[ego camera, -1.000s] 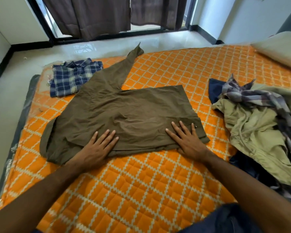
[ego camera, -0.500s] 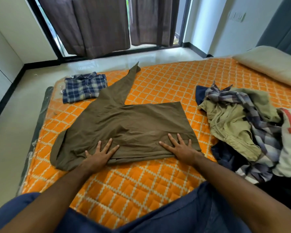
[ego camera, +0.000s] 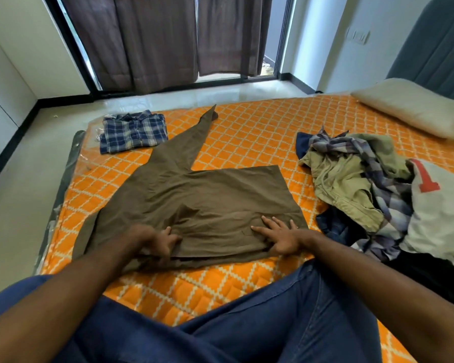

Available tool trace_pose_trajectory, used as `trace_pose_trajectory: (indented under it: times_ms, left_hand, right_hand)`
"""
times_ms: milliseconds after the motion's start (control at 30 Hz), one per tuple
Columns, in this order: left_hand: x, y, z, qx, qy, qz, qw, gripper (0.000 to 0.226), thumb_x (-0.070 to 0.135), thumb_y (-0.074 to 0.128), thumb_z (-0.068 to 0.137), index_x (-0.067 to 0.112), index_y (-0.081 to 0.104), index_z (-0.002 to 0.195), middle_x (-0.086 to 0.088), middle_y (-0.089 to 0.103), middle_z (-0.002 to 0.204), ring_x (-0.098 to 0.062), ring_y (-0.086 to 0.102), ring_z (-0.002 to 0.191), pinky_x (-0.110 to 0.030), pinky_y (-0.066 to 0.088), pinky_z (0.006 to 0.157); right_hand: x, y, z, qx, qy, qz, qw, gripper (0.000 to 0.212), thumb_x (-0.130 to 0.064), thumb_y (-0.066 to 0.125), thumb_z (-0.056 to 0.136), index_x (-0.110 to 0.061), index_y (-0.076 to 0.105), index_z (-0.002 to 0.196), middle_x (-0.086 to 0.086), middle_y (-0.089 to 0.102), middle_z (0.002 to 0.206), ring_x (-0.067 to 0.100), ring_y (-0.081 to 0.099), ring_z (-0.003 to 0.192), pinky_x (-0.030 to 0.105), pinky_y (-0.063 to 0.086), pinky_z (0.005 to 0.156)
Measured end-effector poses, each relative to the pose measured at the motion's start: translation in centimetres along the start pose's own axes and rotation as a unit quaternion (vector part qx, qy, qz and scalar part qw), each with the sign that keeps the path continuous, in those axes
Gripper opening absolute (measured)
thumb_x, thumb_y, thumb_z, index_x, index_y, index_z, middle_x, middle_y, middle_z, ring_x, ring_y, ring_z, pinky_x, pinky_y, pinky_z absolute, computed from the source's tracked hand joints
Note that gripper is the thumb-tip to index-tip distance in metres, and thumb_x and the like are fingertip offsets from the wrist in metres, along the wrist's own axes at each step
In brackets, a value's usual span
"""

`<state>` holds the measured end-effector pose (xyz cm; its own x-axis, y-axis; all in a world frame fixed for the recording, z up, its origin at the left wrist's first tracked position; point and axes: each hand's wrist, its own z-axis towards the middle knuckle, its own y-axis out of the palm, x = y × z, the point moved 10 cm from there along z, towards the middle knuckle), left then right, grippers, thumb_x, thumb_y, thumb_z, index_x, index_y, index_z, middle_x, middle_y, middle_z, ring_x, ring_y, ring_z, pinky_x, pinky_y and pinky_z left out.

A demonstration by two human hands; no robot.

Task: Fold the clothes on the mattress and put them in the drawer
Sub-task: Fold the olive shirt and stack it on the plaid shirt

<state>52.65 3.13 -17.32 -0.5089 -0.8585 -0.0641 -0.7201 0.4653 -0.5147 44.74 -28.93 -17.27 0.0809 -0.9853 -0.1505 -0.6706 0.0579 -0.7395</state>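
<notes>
An olive-brown shirt (ego camera: pixel 199 203) lies spread on the orange quilted mattress (ego camera: pixel 260 132), one sleeve pointing toward the far edge. My left hand (ego camera: pixel 159 243) has its fingers curled into the cloth at the shirt's near edge and grips it. My right hand (ego camera: pixel 279 235) rests on the near right corner of the shirt, fingers spread, thumb at the hem. A folded blue plaid shirt (ego camera: pixel 134 132) sits at the far left corner. A heap of unfolded clothes (ego camera: pixel 362 184) lies at the right. No drawer is in view.
A beige pillow (ego camera: pixel 414 108) lies at the far right by a grey headboard. A white cloth with a red mark (ego camera: pixel 440 205) tops the heap. My knees in blue jeans (ego camera: pixel 220 328) are on the mattress's near part. Curtains (ego camera: pixel 163 40) hang over the far window.
My left hand went from lying flat on the shirt to curling its fingers into the near edge. The right hand stays flat. The view has pulled back and up, showing my knees.
</notes>
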Motion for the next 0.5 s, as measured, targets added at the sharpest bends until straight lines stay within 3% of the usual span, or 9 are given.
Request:
trace_pose_trajectory:
  times_ms: [33,67,100,167,233,333,400,500]
  left_hand:
    - [0.4,-2.3,0.1,0.015,0.013,-0.007,1.0,0.066,0.016,0.058,0.09,0.012,0.038,0.152,-0.02,0.035,0.157,-0.035,0.048,0.134,-0.043,0.046,0.108]
    - [0.9,-5.1,0.2,0.063,0.027,0.007,0.998,0.049,0.021,0.055,0.092,0.008,0.054,0.139,-0.019,0.053,0.141,-0.032,0.058,0.119,-0.042,0.05,0.101]
    - [1.7,-7.7,-0.1,0.138,0.038,0.04,0.989,0.041,0.027,0.053,0.094,0.008,0.059,0.13,-0.016,0.058,0.133,-0.031,0.06,0.114,-0.039,0.051,0.094]
    - [3.2,-12.1,-0.6,0.333,0.061,0.097,0.936,0.041,0.037,0.053,0.094,0.014,0.055,0.128,-0.01,0.053,0.132,-0.029,0.056,0.119,-0.037,0.046,0.087]
    - [4.7,-12.2,-0.2,0.448,0.098,0.077,0.885,0.052,0.045,0.045,0.096,0.018,0.05,0.139,-0.008,0.049,0.141,-0.03,0.052,0.129,-0.042,0.046,0.096]
    - [4.8,-7.9,4.2,0.419,0.118,-0.001,0.9,0.069,0.061,0.02,0.098,0.028,0.029,0.157,0.001,0.026,0.165,-0.024,0.026,0.151,-0.053,0.023,0.119]
    - [3.9,-6.1,6.3,0.414,0.093,-0.02,0.905,0.068,0.064,0.011,0.099,0.034,0.017,0.16,0.007,0.011,0.167,-0.018,0.012,0.154,-0.053,0.009,0.122]
    - [3.8,-6.3,6.6,0.424,0.092,-0.011,0.901,0.069,0.067,0.006,0.099,0.036,0.016,0.16,0.008,0.009,0.168,-0.017,0.01,0.154,-0.055,0.0,0.121]
  right_hand:
    - [0.0,-1.3,0.3,0.023,-0.005,0.02,1.0,0.075,-0.033,0.053,0.099,-0.041,0.012,0.161,-0.001,-0.01,0.171,0.027,-0.007,0.157,0.065,-0.005,0.119]
    - [0.1,-2.7,0.7,0.057,-0.006,0.032,0.998,0.066,-0.035,0.05,0.101,-0.038,0.02,0.16,-0.001,-0.002,0.171,0.026,0.0,0.157,0.061,-0.004,0.121]
    - [0.0,-3.9,1.1,0.098,-0.009,0.036,0.995,0.062,-0.037,0.048,0.102,-0.035,0.024,0.159,-0.001,0.005,0.171,0.025,0.005,0.156,0.058,-0.002,0.122]
    - [-0.3,-6.0,2.8,0.167,-0.019,0.046,0.985,0.064,-0.043,0.046,0.104,-0.032,0.02,0.161,-0.001,0.007,0.171,0.023,0.006,0.156,0.053,0.001,0.125]
    - [-1.2,-6.2,4.7,0.202,-0.037,0.036,0.978,0.07,-0.054,0.04,0.104,-0.033,0.007,0.163,-0.003,0.0,0.171,0.02,-0.002,0.157,0.051,0.001,0.126]
    - [-1.7,-4.1,6.6,0.219,-0.049,0.0,0.975,0.078,-0.072,0.015,0.097,-0.034,-0.004,0.162,-0.007,-0.009,0.171,0.015,-0.011,0.157,0.052,0.0,0.126]
    - [-0.8,-3.2,7.2,0.258,-0.037,0.0,0.965,0.083,-0.077,0.003,0.092,-0.033,-0.001,0.163,-0.007,-0.009,0.17,0.013,-0.01,0.157,0.05,0.0,0.126]
    - [0.6,-4.0,8.0,0.298,-0.001,0.049,0.953,0.085,-0.076,-0.001,0.092,-0.031,0.004,0.164,-0.005,-0.009,0.17,0.012,-0.011,0.156,0.046,-0.008,0.126]
